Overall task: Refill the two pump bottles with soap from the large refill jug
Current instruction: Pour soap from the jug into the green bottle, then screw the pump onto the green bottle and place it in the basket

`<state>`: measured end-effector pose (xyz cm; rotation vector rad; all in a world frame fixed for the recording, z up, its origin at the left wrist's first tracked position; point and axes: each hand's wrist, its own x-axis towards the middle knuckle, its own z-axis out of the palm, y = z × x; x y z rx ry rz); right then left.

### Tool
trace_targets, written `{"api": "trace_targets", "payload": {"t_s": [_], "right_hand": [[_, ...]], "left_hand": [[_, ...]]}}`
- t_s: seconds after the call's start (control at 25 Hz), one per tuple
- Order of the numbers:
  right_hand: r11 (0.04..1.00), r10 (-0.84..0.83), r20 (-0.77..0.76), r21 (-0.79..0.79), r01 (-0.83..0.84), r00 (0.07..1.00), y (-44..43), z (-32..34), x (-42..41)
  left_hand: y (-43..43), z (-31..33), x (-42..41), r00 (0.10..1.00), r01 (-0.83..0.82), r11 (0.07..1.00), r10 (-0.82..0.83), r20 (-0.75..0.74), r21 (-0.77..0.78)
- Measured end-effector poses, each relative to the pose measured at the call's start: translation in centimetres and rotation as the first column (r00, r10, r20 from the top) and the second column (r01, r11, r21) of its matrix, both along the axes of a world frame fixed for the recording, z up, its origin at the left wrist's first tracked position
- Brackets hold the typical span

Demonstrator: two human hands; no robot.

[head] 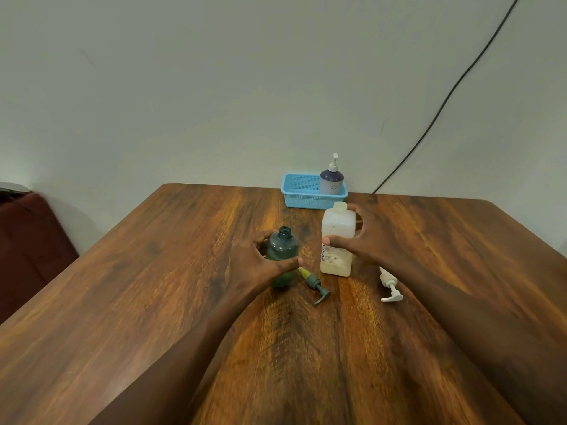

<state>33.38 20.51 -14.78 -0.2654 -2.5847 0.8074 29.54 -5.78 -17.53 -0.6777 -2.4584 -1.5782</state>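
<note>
A small dark green bottle (280,246) stands upright on the wooden table (153,271) with its neck uncovered. My left hand (260,265) grips its body from the left. Its grey pump head (317,289) lies on the table just to the right. The pale translucent refill jug (336,228) stands upright with a cap on top, and my right hand (359,240) grips it from the right. A white pump head (389,286) lies on the table under my right forearm. A purple pump bottle (332,182) with a white pump stands in a blue basket (302,194) at the back.
The blue basket sits against the wall at the table's far edge. A black cable (445,102) runs down the wall to the right. A dark red seat (27,240) is beside the table on the left.
</note>
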Motion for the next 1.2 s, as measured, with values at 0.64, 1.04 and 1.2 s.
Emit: {"api": "trace_targets", "payload": {"t_s": [0.64,1.04,1.2], "right_hand": [[0.691,0.576,-0.070,0.574,-0.439,0.815,-4.8,-0.8,0.5],[0.495,0.427,0.527,0.544,-0.678,0.735,-6.4,-2.2,-0.8],[0.683,0.512,0.295,0.429,-0.591,0.807,-6.7,0.3,-0.4]], "left_hand": [[-0.8,-1.9,-1.1,1.000,-0.025,1.000,0.025,0.012,-0.013],[-2.8,-1.4,-0.5,0.998,-0.058,0.997,0.060,-0.036,0.058],[-3.2,-1.2,-0.5,0.997,-0.073,0.994,0.076,-0.031,0.075]]}}
